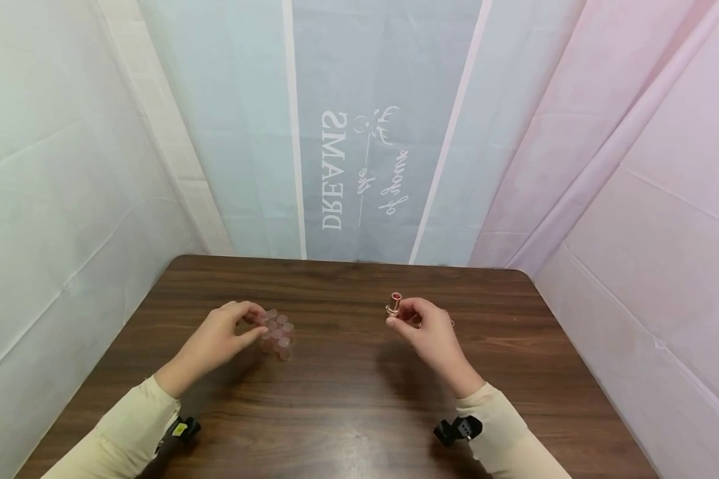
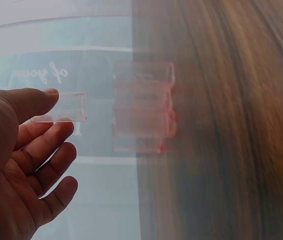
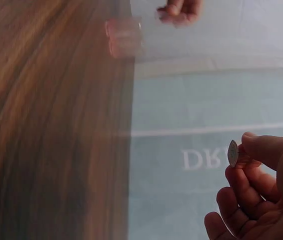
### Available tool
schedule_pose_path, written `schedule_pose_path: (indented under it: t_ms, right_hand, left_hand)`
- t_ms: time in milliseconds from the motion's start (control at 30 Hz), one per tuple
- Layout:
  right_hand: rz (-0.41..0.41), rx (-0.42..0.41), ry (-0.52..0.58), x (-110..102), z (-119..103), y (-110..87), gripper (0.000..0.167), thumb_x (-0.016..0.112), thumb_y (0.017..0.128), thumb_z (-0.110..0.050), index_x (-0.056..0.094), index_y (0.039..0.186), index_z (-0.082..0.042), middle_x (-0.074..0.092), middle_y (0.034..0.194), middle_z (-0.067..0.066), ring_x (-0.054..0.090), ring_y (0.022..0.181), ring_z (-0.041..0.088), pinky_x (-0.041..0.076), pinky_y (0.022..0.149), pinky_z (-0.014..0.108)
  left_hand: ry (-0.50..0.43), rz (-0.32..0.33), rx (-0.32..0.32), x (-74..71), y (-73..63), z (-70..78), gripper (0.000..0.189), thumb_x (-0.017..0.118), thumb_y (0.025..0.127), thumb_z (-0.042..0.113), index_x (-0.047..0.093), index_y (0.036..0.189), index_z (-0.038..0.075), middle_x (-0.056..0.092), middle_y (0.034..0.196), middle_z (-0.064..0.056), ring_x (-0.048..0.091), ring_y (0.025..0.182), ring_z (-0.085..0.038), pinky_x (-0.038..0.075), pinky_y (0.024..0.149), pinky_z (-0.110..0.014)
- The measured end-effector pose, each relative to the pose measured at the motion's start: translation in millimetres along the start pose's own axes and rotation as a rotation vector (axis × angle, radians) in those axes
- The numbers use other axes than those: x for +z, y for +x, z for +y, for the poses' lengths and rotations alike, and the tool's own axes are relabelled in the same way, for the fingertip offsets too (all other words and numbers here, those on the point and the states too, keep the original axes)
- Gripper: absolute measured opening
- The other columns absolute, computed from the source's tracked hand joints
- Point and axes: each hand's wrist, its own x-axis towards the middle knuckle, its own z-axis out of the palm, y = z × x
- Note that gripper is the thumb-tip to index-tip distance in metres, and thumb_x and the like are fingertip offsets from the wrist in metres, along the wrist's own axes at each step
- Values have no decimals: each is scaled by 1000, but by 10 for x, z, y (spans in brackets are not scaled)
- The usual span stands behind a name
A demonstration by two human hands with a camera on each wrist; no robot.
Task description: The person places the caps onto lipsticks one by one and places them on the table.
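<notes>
My left hand (image 1: 218, 336) pinches a clear pinkish plastic cap (image 2: 71, 107) between thumb and fingertips, its other fingers loosely bent. Right beside that hand, several similar clear caps (image 1: 283, 332) stand grouped on the table. Over the right part of the table, my right hand (image 1: 430, 336) pinches a small rose-gold lipstick (image 1: 395, 304), its red end pointing up. The right wrist view shows the pale base (image 3: 233, 154) of the lipstick between thumb and fingers. Small rose-gold pieces (image 1: 452, 323) show partly behind the right hand, mostly hidden by it.
The brown wood-grain table (image 1: 347, 399) ends in rounded corners at the back. Behind it hangs a blue-grey curtain (image 1: 359, 66) with mirrored white lettering, and pale cloth walls (image 1: 665, 233) close in both sides. Each sleeve carries a black wrist camera (image 1: 458, 429).
</notes>
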Motion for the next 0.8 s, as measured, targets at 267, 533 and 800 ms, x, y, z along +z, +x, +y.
schedule_pose_path:
  t_ms: [267,533,800]
  right_hand:
    - [-39,-14,23,339,-37,0,21,88,82,-20,72,95,-18,68,89,-8,63,81,10,56,76,33]
    - [-78,-45,1,519,34,-9,22,89,81,-21,72,95,-21,68,88,-6,66,84,18,56,79,43]
    - [-108,-57,-5,600,33,-34,20,88,82,-21,73,95,-21,69,90,-8,68,88,20,56,81,47]
  left_hand:
    - [-64,-14,34,-16,94,211,22,81,90,21,70,108,21,66,98,10,65,95,-15,56,82,-40]
    - [-73,-22,85,-7,192,369,20,79,92,24,70,110,22,67,99,12,64,96,-17,54,83,-46]
    - [-135,-31,125,28,386,617,18,80,92,28,69,106,28,65,100,14,64,94,-13,54,79,-37]
